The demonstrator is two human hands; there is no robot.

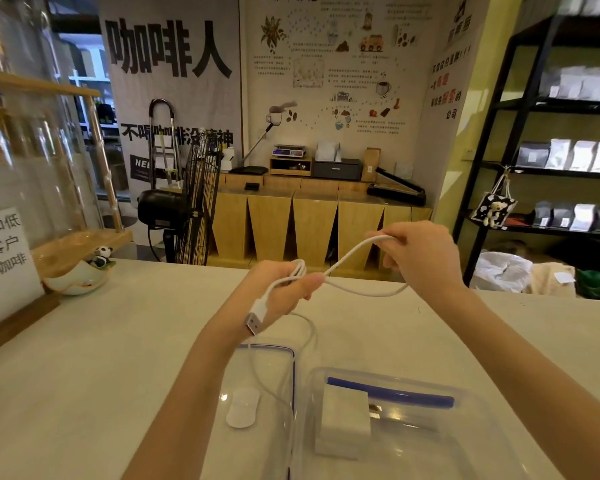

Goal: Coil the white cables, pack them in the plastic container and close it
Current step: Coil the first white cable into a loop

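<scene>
Lower left of frame: bare pale surface [84, 375], nothing of the task there.

Centre: left hand [291, 284] closed around a small bundle of the white cable [357, 249], grip tight, USB plug [255, 318] hanging below the wrist. More white cord trails down over the lid [293, 362], lower centre, though I cannot tell if it is the same cable.

Right of centre: right hand [418, 256] pinches the run, fingers closed on it, slack sagging between the hands.

Lower right: open plastic container [471, 400], a white block and a blue strip already inside.

My judgement: coiling under way. I'd feed even loops into the left grip, keep the plug end pinned, and let the right fingers slide rather than twist.
</scene>
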